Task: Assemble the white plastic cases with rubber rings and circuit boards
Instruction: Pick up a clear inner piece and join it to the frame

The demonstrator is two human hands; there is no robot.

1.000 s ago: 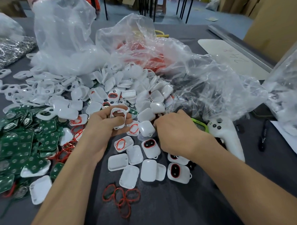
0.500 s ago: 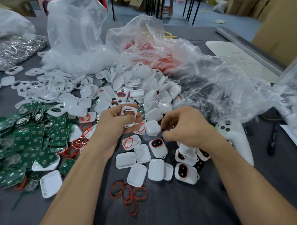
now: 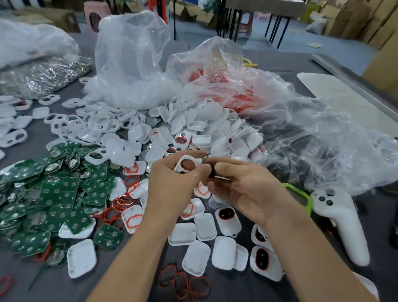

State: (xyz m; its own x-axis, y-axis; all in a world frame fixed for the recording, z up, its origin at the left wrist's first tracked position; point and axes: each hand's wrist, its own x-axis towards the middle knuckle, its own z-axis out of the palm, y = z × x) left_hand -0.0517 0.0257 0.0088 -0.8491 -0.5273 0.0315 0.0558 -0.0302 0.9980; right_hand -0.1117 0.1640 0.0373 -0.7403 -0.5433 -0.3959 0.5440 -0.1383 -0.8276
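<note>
My left hand (image 3: 172,184) grips a white case front (image 3: 186,164) with an oval window, held above the table's middle. Close on its right, my right hand (image 3: 243,185) pinches a small dark part (image 3: 212,171) near the case's edge; what the part is I cannot tell. A heap of white case halves (image 3: 192,130) lies behind my hands. Green circuit boards (image 3: 56,193) are piled at the left. Several loose red rubber rings (image 3: 183,281) lie near the front edge. Cases with red rings and dark windows (image 3: 263,260) rest under my right forearm.
Crumpled clear plastic bags (image 3: 306,132) cover the back and right of the grey table. A bag of shiny metal parts (image 3: 44,75) sits at the far left. A white controller (image 3: 340,222) and a green-framed object (image 3: 298,196) lie at the right.
My right hand came up from the table near the plastic bag and moved left to the case, now pinching a small dark part. My left hand lifted the case front slightly.
</note>
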